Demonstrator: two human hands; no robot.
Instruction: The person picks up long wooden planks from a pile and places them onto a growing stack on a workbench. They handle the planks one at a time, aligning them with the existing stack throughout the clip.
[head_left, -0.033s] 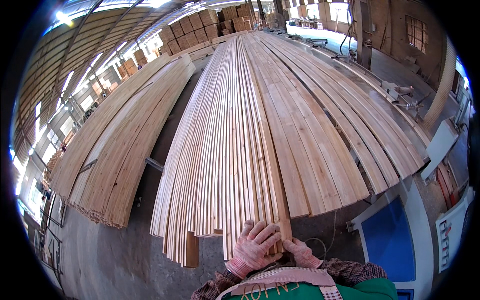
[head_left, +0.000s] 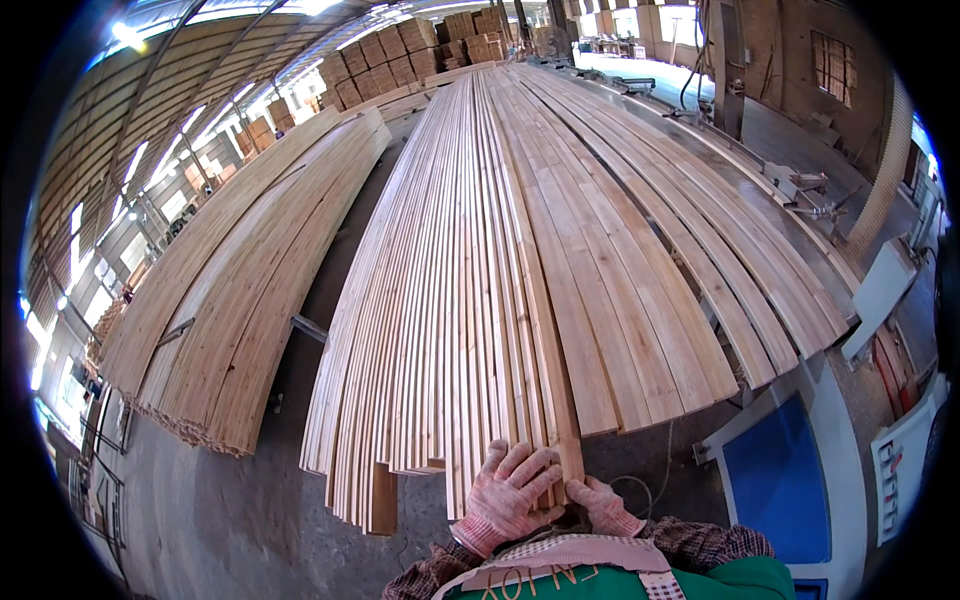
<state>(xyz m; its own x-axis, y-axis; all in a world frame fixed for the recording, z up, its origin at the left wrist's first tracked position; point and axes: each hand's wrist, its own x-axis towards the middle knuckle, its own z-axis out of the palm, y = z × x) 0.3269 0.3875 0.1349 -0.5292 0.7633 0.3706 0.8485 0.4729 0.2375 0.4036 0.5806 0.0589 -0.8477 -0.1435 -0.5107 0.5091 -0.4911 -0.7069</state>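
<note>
Long pale wooden boards (head_left: 425, 330) stand on edge, packed side by side, with their near ends stepped unevenly. My left hand (head_left: 508, 495), in a pinkish knit glove, lies over the near ends of the rightmost ones, its fingers bent across their top edges and its thumb by the end faces. Close beside it, my right hand (head_left: 604, 506), gloved alike, grips the near end of the outermost board (head_left: 566, 440). Its fingertips are partly hidden behind the wood. To the right of this row, wider boards (head_left: 640, 350) lie flat.
At the left, across a dark gap, lies another stack of boards (head_left: 215, 345). A machine cabinet with a blue panel (head_left: 778, 480) stands at the lower right, near a grey control box (head_left: 905, 460). Bundled timber (head_left: 385, 55) is piled at the back. A ribbed hose (head_left: 885, 180) hangs far right.
</note>
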